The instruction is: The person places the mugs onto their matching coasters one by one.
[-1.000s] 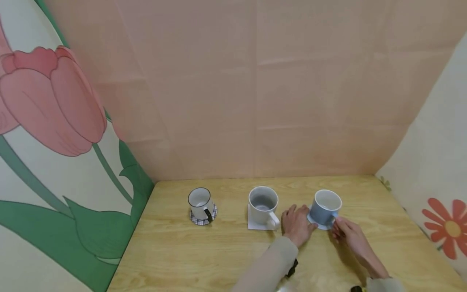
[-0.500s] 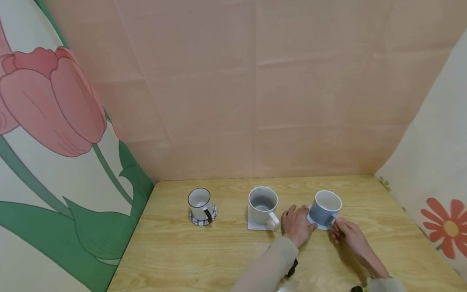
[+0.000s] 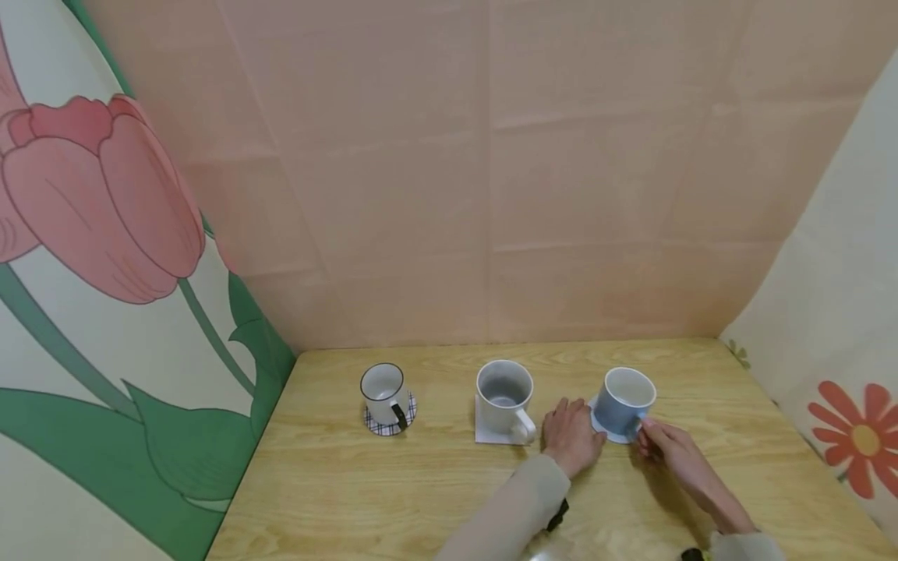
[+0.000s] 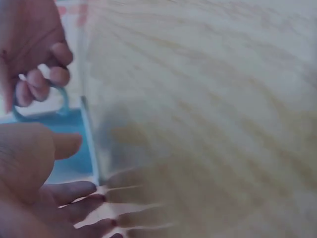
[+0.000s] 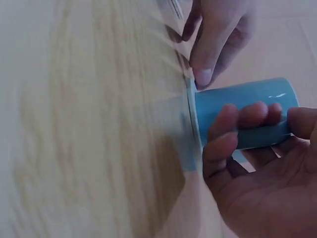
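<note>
A blue mug (image 3: 620,414) with a pale inside stands upright on a light blue coaster (image 5: 191,101) at the right of the table. My right hand (image 3: 675,458) grips its handle (image 4: 64,101), fingers curled through the loop in the left wrist view. My left hand (image 3: 571,438) rests on the table just left of this mug, its fingers extended. Its thumb (image 5: 203,77) touches the coaster's edge in the right wrist view. Left of that hand, a white mug (image 3: 500,413) stands on a square white coaster (image 3: 486,434).
Farther left, a white mug with a dark rim and black handle (image 3: 382,397) stands on a round checked coaster (image 3: 382,428). The wooden table (image 3: 337,491) meets a pinkish backdrop (image 3: 421,234) behind. Flower-printed panels flank it on both sides.
The head view has shifted very slightly. Both hands, the mugs and the coasters keep their places on the table.
</note>
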A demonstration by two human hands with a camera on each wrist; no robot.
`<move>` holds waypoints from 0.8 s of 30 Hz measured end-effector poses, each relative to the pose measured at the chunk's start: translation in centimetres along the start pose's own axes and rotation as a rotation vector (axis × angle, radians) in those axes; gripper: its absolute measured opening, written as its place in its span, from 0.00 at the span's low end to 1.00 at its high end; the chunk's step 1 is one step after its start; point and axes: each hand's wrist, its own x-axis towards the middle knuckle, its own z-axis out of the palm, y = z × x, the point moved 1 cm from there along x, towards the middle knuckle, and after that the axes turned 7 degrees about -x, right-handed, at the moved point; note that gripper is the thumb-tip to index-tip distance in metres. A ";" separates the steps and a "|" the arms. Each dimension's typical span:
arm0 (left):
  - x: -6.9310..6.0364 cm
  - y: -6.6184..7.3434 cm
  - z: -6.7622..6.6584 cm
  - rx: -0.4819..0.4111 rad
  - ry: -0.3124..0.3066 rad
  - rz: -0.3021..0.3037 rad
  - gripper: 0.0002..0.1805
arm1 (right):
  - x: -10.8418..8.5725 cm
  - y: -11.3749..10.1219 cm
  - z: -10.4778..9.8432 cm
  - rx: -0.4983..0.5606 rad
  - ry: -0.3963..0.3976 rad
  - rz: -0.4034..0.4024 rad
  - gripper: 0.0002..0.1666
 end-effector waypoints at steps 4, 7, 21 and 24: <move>-0.6 0.4 -1.2 -0.007 -0.006 0.044 0.21 | 0.0 -0.1 -0.4 -0.083 0.008 0.032 0.35; -0.9 0.7 -2.0 -0.005 0.003 0.079 0.22 | 0.1 -0.1 -0.5 -0.137 0.014 0.027 0.34; -2.5 -0.4 -7.3 -0.008 0.041 0.246 0.30 | 0.3 -1.0 -0.6 -0.351 0.108 -0.004 0.26; -2.8 -2.2 -9.7 -0.012 0.009 0.266 0.34 | 0.5 -1.4 -0.7 -0.464 0.194 -0.070 0.24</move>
